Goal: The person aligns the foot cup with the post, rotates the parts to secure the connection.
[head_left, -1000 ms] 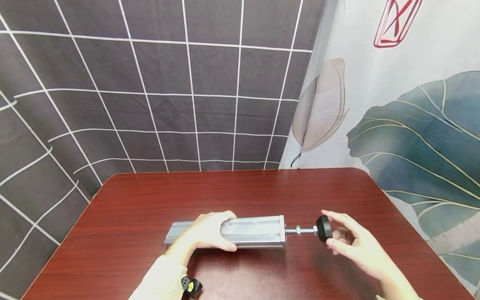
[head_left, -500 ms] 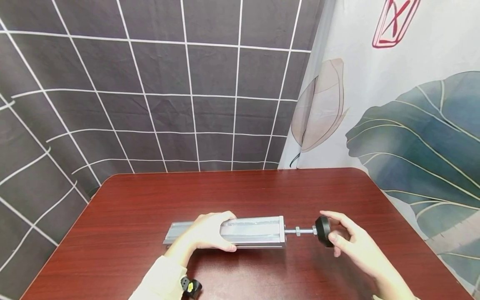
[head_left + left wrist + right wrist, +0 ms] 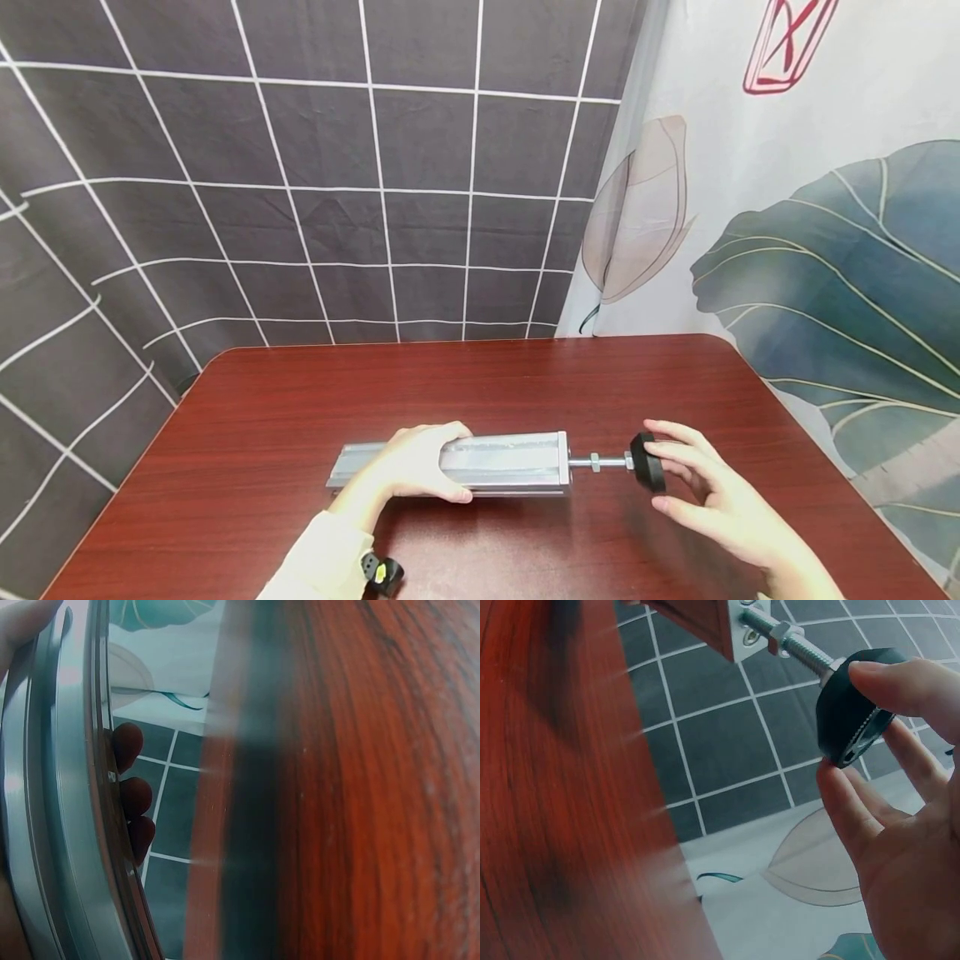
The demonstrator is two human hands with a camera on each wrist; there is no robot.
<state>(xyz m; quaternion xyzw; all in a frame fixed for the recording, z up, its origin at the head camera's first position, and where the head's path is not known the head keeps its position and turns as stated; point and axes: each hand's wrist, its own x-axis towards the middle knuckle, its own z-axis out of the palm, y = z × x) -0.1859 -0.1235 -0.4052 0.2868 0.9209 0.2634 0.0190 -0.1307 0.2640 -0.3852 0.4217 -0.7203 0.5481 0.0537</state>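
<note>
My left hand [image 3: 420, 462] grips a long silver aluminium profile [image 3: 510, 458] held sideways over the table. In the left wrist view, several fingertips [image 3: 135, 799] curl round the profile's far edge. From its right end plate [image 3: 742, 634] sticks out a threaded rod [image 3: 611, 461] with a hex nut [image 3: 783, 637] partway along. At the rod's end sits a round black levelling foot [image 3: 647, 462]. My right hand [image 3: 720, 492] holds the foot by its rim. In the right wrist view the thumb lies on one side of the rim, a fingertip on the opposite side.
The reddish-brown wooden table [image 3: 480, 383] extends under and beyond both hands. Behind it hangs a dark grey curtain with white grid lines [image 3: 427, 225], meeting a white leaf-print curtain [image 3: 720, 125] on the right. A small black device [image 3: 382, 575] sits at the left wrist.
The right hand's fingers and thumb have shifted round the black levelling foot's rim, and the foot has turned a little. The left hand and the aluminium profile have stayed nearly still.
</note>
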